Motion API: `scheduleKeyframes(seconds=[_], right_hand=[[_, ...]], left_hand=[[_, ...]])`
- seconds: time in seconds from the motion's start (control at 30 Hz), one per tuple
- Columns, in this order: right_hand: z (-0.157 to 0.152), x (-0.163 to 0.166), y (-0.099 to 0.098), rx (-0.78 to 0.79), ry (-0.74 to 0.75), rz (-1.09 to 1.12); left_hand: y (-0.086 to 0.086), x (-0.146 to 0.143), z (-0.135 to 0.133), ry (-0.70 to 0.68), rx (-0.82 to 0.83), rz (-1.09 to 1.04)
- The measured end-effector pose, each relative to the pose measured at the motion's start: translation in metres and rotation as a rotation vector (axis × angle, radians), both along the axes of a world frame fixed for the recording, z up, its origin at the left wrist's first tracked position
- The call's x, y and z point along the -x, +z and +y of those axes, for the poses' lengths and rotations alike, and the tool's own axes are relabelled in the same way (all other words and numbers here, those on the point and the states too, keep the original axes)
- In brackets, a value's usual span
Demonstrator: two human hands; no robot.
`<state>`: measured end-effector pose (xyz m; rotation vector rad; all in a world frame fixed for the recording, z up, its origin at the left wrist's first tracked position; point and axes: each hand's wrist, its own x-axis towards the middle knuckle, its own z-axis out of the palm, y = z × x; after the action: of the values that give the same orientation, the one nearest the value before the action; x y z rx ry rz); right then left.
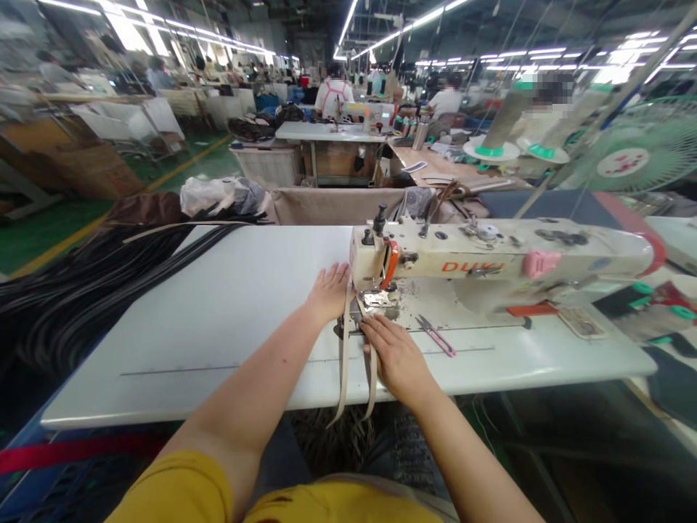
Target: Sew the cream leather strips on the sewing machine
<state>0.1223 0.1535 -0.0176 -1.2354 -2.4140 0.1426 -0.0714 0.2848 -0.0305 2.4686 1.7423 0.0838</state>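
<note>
A white sewing machine [473, 265] stands on the pale table. A narrow beige strap [344, 363] lies by its needle area, and two lengths hang over the table's front edge. My left hand [328, 292] rests left of the machine head, fingers stretched out flat, with one strap length running beside it. Just in front of the presser foot, my right hand [396, 354] has its fingers together over the other strap length, the thumb mostly hidden below. Pink-handled thread snips [435, 335] lie to the right of that hand. The needle tip cannot be made out.
Long black strips [109, 280] drape over the table's left end. Behind the table is a beige fabric-lined bin [337, 207]. A green fan [626, 156] and thread cones [498, 123] stand at the right. Other people work at machines farther back.
</note>
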Motion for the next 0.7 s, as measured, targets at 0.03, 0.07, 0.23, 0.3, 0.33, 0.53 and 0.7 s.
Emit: scheduleKeyframes(seconds=[0.03, 0.07, 0.23, 0.3, 0.33, 0.53, 0.7], right_hand=[[0.0, 0.001, -0.001, -0.005, -0.003, 0.0], [0.0, 0.001, -0.001, -0.007, -0.006, -0.001], [-0.001, 0.002, -0.001, 0.005, -0.016, -0.025], [-0.001, 0.003, 0.0, 0.01, -0.023, -0.039], [-0.001, 0.003, 0.0, 0.009, -0.026, -0.042], [0.001, 0.005, 0.001, 0.023, -0.055, -0.054], [0.002, 0.008, 0.004, 0.05, -0.069, -0.077]], left_hand=[[0.0, 0.0, 0.004, -0.016, 0.005, 0.003], [0.0, 0.0, 0.007, -0.031, 0.007, 0.007], [-0.003, -0.001, 0.017, -0.052, -0.002, 0.008], [-0.004, -0.001, 0.018, -0.048, -0.014, -0.004], [-0.005, 0.0, 0.018, -0.045, -0.02, -0.011], [-0.009, 0.003, 0.016, -0.053, -0.062, -0.034], [-0.012, 0.003, 0.018, -0.044, -0.055, -0.04]])
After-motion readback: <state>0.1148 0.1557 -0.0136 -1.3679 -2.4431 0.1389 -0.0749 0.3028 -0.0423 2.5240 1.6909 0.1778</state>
